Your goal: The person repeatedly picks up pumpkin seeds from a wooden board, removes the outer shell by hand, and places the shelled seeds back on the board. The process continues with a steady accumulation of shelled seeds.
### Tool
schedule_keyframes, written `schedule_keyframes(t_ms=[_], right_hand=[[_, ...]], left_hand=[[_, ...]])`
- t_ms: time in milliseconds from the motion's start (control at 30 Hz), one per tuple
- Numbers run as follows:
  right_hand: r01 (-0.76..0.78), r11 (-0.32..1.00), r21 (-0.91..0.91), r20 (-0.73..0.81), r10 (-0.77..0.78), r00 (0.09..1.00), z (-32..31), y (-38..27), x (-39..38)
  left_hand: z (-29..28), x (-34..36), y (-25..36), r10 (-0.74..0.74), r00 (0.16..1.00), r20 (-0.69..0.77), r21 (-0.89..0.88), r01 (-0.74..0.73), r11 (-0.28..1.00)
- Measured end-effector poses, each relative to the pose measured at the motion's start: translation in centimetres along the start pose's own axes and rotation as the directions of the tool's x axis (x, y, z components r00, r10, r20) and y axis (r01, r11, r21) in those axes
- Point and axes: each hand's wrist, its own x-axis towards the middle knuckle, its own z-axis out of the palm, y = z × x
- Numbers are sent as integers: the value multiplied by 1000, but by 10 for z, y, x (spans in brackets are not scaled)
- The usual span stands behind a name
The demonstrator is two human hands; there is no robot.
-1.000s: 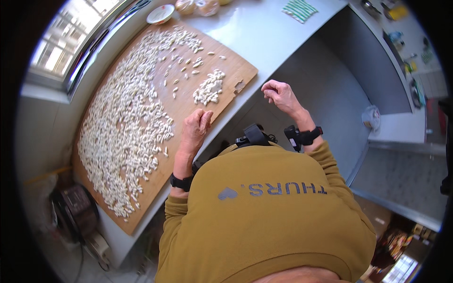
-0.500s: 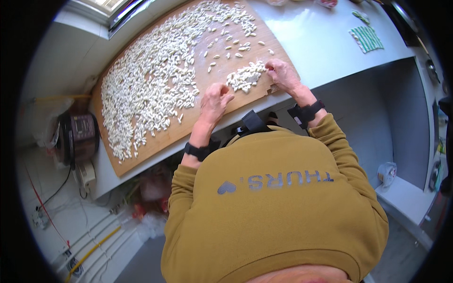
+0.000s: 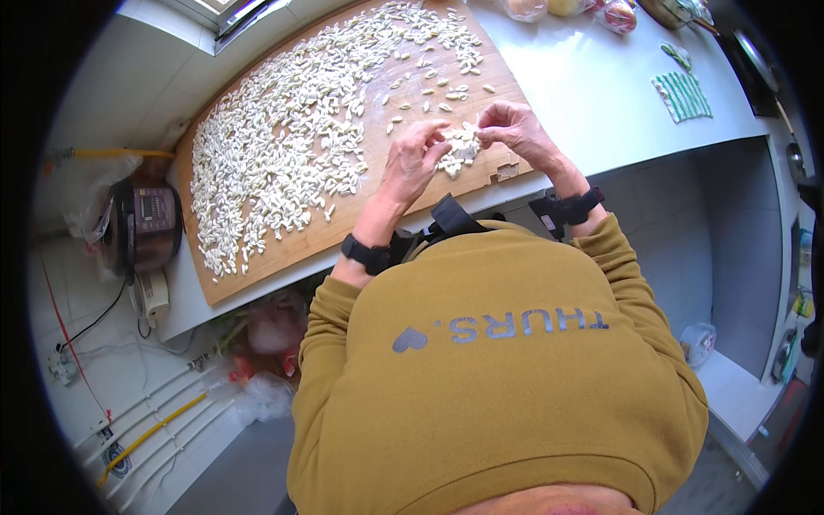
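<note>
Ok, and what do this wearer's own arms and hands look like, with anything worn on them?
The left hand and right hand are bare, without gloves. The left sleeve and right sleeve are mustard-brown, bunched on the forearms. A black band with a boxy dark part circles each wrist: left band, right band.

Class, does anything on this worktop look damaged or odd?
Yes: the wooden board has a ragged, darker notch in its near edge, close to the right corner. It looks chipped, as the edge beside it runs straight.
</note>
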Motion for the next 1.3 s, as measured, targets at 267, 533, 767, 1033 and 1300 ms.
schedule_keyframes(t_ms=[267, 533, 767, 1033, 1300], right_hand=[[-124, 901, 416, 138, 72, 988, 22, -13, 1], [-169, 886, 432, 51, 163, 985, 39, 3, 0], [-129, 965, 230, 210, 80, 974, 32, -7, 7], [-13, 999, -41, -194, 5, 981, -23, -20, 60], [-17, 950, -312, -137, -28, 990, -22, -4, 108]], left_hand=[[5, 7, 18, 120, 991, -54, 85, -115, 990], [7, -4, -1, 224, 974, 4, 275, -217, 937], [-5, 8, -17, 105, 993, -61, 323, -80, 943], [-71, 60, -66, -145, 981, -129, 301, 178, 937], [-40, 108, -87, -179, 984, -15, 342, 173, 924]])
